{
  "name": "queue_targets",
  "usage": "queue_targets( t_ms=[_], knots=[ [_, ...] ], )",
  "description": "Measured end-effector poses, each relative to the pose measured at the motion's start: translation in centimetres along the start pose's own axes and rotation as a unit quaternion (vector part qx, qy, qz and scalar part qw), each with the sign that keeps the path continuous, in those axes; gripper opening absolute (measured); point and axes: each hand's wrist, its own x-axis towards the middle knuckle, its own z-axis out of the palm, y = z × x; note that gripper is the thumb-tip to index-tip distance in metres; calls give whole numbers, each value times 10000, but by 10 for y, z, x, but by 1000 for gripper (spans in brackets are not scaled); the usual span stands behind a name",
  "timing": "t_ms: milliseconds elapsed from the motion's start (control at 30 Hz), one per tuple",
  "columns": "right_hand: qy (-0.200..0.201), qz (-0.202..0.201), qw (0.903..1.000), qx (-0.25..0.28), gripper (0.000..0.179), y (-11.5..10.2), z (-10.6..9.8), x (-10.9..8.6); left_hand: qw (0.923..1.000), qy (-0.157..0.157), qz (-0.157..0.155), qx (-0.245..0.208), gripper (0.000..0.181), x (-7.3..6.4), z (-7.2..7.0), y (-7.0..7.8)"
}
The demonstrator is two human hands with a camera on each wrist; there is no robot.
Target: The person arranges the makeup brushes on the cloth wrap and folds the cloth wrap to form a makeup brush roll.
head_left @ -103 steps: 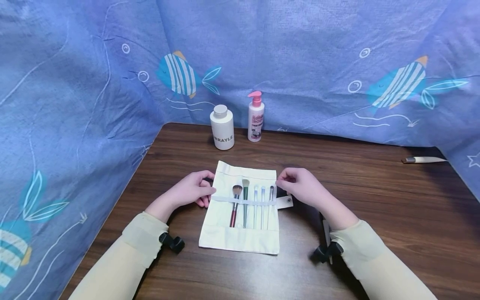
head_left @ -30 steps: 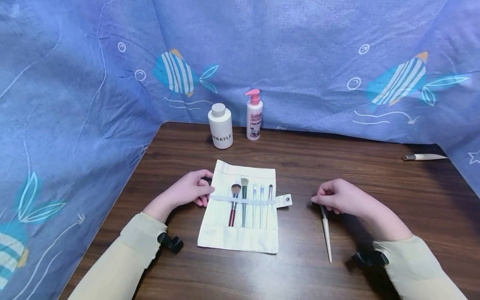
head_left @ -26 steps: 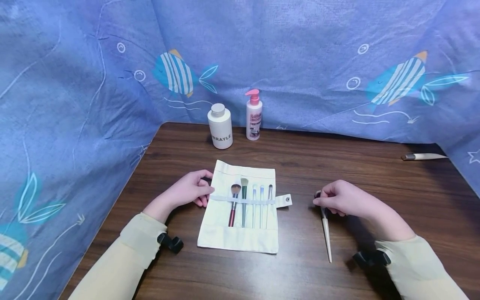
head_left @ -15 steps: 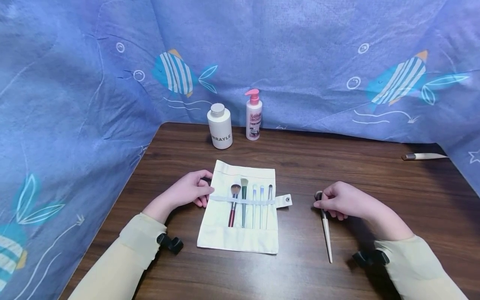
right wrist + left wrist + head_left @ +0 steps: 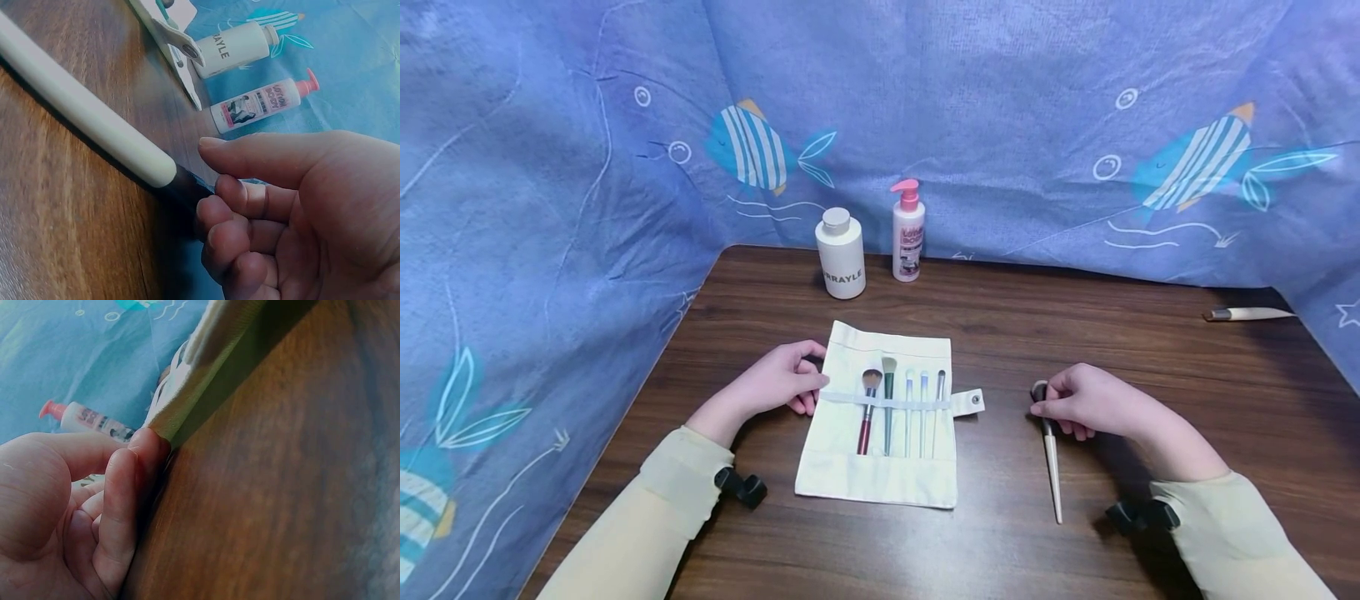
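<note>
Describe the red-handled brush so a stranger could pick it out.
On the brown table lies a cream brush roll, its left edge touched by the left hand. Inside, the red-handled brush is leftmost of five. Unlike the green brush beside it, its handle is red.

Right fingers (image 5: 230, 244) now at pale-handled brush (image 5: 1052, 467), away from cloth pouch (image 5: 880, 482)

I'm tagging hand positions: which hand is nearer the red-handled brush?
Left. The left hand holds the brush roll just left of the red-handled brush; the right hand is farther off, right of the roll, by a loose brush.
</note>
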Motion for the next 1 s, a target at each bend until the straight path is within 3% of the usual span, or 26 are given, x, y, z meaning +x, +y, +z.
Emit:
queue_targets(
  t_ms=[1000],
  knots=[
    [305, 370, 9985, -258, 38, -1, 3, 3, 10000, 17, 14, -3, 40, 1, 1, -2]
  ],
)
